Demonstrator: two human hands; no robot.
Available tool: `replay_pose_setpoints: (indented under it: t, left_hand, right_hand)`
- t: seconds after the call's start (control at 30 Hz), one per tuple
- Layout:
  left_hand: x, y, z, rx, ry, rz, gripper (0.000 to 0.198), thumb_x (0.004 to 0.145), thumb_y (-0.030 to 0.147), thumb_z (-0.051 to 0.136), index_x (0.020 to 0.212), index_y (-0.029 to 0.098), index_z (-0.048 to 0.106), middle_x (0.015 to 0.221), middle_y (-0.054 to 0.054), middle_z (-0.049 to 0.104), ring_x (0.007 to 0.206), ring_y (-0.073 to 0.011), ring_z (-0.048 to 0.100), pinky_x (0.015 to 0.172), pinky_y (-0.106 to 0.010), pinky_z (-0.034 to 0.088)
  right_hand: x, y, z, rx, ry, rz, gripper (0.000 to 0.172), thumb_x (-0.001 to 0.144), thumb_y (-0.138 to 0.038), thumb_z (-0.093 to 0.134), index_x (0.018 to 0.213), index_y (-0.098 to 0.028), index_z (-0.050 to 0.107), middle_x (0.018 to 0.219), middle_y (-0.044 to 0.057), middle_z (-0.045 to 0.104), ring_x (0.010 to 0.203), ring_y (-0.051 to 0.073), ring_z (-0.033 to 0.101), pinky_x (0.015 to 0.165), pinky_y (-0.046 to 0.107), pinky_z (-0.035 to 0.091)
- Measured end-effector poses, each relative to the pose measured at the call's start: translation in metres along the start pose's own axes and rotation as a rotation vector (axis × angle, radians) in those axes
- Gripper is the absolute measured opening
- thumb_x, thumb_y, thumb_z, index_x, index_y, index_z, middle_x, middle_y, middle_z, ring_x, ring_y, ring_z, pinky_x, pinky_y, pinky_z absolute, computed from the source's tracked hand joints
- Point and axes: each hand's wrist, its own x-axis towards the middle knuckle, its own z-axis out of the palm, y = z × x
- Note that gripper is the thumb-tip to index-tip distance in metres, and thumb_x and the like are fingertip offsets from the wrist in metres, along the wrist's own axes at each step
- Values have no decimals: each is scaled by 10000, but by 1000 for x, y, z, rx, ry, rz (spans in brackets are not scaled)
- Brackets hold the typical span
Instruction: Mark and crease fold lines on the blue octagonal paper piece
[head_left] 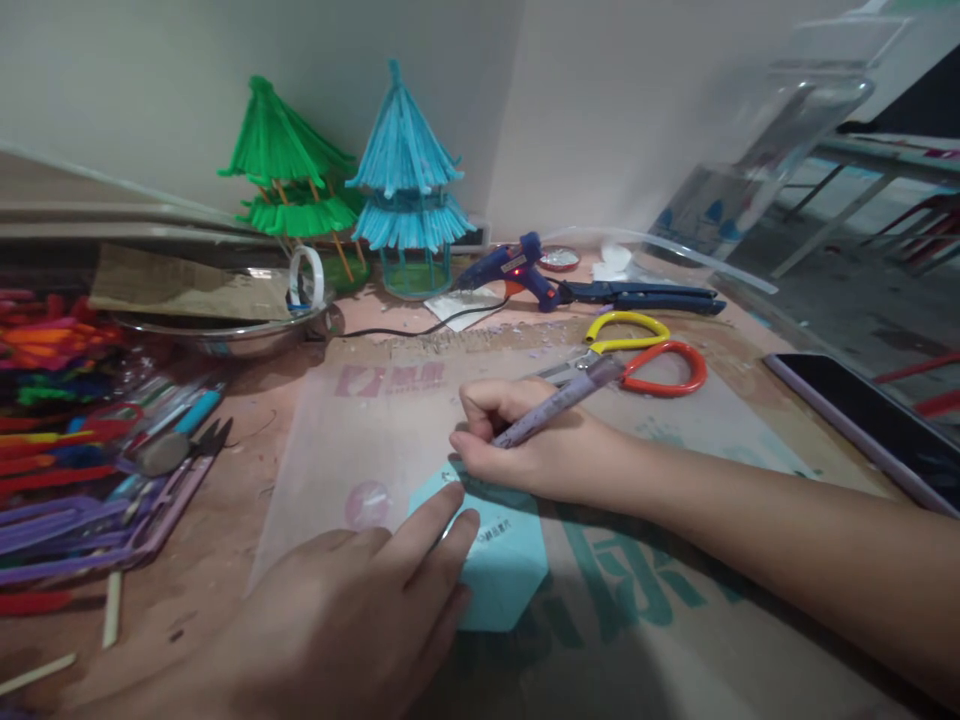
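Observation:
A light-blue hexagonal card (511,580) with small dark writing lies on a plastic-covered board (322,440). My left hand (360,610) rests flat across the card's left part, fingers stretched out and holding it down. A purple-grey pen (559,402) sits in the grip of my right hand (547,450), above the card's upper edge. The pen's tip is hidden behind my fingers. Just beyond the right hand lie scissors with one yellow and one red handle (665,368).
Behind stand a green pipe-cleaner pagoda (289,150) and a blue one (405,160), beside a blue glue gun (517,272) and dark pliers (645,296). Left are a metal bowl (217,335), nippers (187,480) and coloured pipe cleaners (60,340). A phone (870,420) lies right.

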Motion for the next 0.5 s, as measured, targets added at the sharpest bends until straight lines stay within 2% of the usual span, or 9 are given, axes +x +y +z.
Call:
replay_pose_setpoints:
  t: [0.13, 0.23, 0.3, 0.5]
  left_hand:
    - [5, 0, -7, 110, 66, 223, 405, 867, 102, 500, 965, 316, 829, 1293, 5, 773, 995, -248, 754, 713, -332, 586]
    - [10, 1, -11, 165, 73, 242, 480, 896, 68, 423, 954, 320, 828, 1295, 30, 774, 911, -213, 762, 650, -315, 571]
    - [10, 1, -12, 169, 84, 226, 498, 915, 64, 396, 958, 314, 825, 1274, 31, 783, 891, -204, 759, 660, -317, 577]
    - [-1, -2, -8, 117, 87, 226, 434, 884, 77, 438, 970, 285, 809, 1235, -2, 798, 936, -225, 763, 645, -299, 579]
  right_hand:
    - [-3, 0, -3, -48, 1, 3, 360, 813, -100, 593, 609, -242, 333, 548, -106, 354, 517, 79, 332, 499, 243, 256]
    - [-7, -1, -5, -143, 6, -13, 372, 802, -79, 579, 605, -241, 308, 544, -100, 332, 520, 86, 334, 514, 251, 249]
    - [-10, -4, -7, -210, -6, -30, 382, 797, -74, 582, 606, -241, 296, 541, -97, 327, 508, 88, 328, 510, 257, 237]
    - [-14, -7, -10, -302, -19, -57, 395, 792, -53, 582, 613, -240, 284, 541, -93, 332, 499, 94, 338, 512, 261, 237]
